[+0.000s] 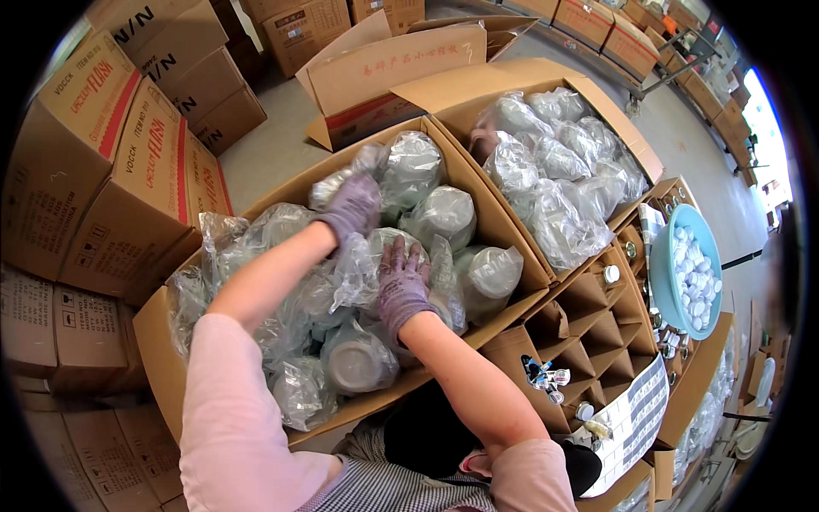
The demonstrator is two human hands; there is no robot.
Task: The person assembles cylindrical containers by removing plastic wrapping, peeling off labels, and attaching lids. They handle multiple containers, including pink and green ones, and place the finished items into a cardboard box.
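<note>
In front of me a large open carton [162,341] is filled with rounded pieces in clear plastic bags, their kind not clear through the wrap. My left hand [351,209], in a purplish-grey glove, is smeared by motion over the carton's far middle. Its fingers close on a crumpled clear plastic bag [328,189], blurred along with it. My right hand [403,290], gloved alike, rests with spread fingers on a bagged piece [392,246] in the middle. Close to my right wrist sits a bagged piece with a round pale end [354,365].
A second carton [661,162] of bagged pieces adjoins at the right. Nearer stands a divided carton [503,350] with a printed sheet [631,418] on its edge. A blue basin [661,273] holds many small white round pieces. Stacked cartons [94,205] line the left.
</note>
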